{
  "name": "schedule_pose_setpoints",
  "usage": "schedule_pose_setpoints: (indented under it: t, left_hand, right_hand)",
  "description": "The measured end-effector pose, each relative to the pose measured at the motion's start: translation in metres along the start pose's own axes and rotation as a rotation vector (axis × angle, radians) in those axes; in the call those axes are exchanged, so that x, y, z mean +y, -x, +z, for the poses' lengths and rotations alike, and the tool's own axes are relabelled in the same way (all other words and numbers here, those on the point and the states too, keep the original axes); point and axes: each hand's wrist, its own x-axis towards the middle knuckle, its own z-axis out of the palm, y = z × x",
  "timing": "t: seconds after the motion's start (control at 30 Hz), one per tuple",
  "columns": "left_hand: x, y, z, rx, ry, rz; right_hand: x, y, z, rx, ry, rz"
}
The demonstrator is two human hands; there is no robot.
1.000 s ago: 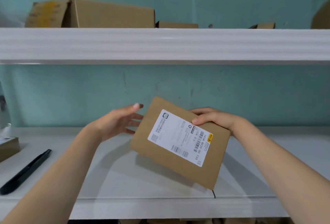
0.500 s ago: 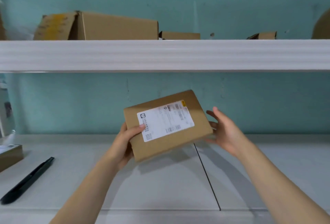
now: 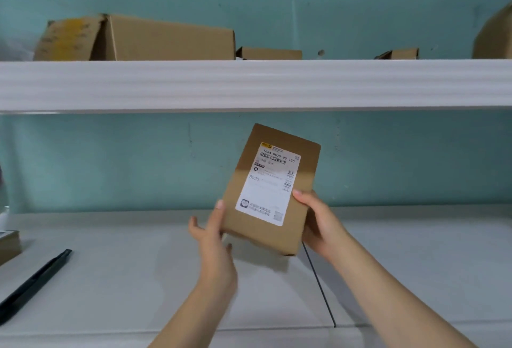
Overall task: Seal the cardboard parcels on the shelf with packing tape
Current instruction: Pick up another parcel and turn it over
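Observation:
A flat brown cardboard parcel (image 3: pixel 250 200) with a white shipping label stands almost upright in the air above the lower white shelf (image 3: pixel 138 278), its label facing me. My right hand (image 3: pixel 318 223) grips its lower right edge, thumb on the front near the label. My left hand (image 3: pixel 213 239) touches the lower left edge with straight fingers, thumb along the side. No tape is in sight.
A black pen-like tool (image 3: pixel 33 281) lies at the left of the lower shelf, beside a brown box corner (image 3: pixel 9 245). On the upper shelf (image 3: pixel 249 84) sit a large carton (image 3: pixel 155 40), two small boxes (image 3: pixel 271 53) and another carton (image 3: pixel 496 34) at far right.
The parcel has been turned from lying sideways to standing on end. My right hand, open beside it before, now grips its lower right edge; my left hand has loosened to a touch.

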Motion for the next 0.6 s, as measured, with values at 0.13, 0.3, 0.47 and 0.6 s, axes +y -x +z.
schedule_pose_setpoints:
  t: [0.13, 0.3, 0.47, 0.6]
  left_hand:
    - [0.037, -0.026, -0.011, -0.064, -0.110, 0.039]
    - [0.034, -0.031, -0.008, -0.504, -0.395, -0.017]
    - [0.026, -0.022, -0.001, -0.579, -0.268, -0.023]
    - [0.028, -0.026, -0.004, -0.521, -0.275, -0.062]
  right_hand:
    - [-0.013, 0.007, -0.012, -0.036, 0.061, 0.012]
    - [-0.019, 0.010, -0.007, -0.116, 0.072, 0.017]
    - [-0.013, 0.011, 0.001, -0.106, 0.086, 0.054]
    - [-0.012, 0.008, -0.001, -0.017, 0.035, 0.017]
